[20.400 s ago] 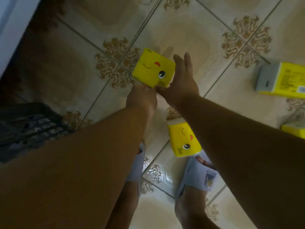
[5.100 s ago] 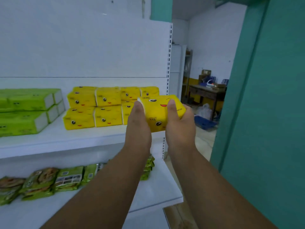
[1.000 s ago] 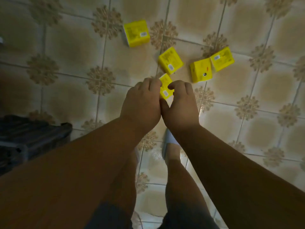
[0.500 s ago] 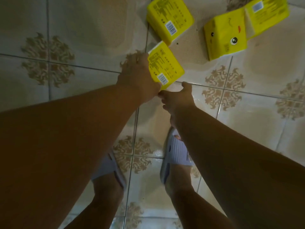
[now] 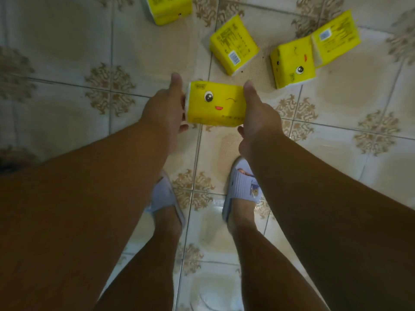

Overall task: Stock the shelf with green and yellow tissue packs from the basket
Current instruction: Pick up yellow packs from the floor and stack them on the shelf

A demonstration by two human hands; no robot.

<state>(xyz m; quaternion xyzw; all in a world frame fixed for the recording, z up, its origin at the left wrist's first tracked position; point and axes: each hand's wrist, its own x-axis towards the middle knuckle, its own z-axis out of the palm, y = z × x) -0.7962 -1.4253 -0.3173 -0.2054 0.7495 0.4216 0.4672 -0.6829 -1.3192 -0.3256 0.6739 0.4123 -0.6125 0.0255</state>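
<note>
A yellow tissue pack (image 5: 215, 106) with a winking face hangs above the tiled floor, held between both hands. My left hand (image 5: 165, 111) grips its left end, thumb up along the edge. My right hand (image 5: 258, 115) grips its right end the same way. Several more yellow tissue packs lie on the floor beyond: one at the top edge (image 5: 168, 7), one face-down (image 5: 233, 48), one with a face (image 5: 292, 66) and one leaning against it (image 5: 334, 39). Neither the shelf nor the basket is in view.
Cream floor tiles (image 5: 67, 46) with brown ornaments fill the view. My two feet in pale slippers (image 5: 164, 198) (image 5: 242, 187) stand below the held pack. A dark shape (image 5: 9, 164) shows at the left edge.
The pack that lay label-up on the floor is now lifted between both hands and turned face-up. The view has pulled back from the floor.
</note>
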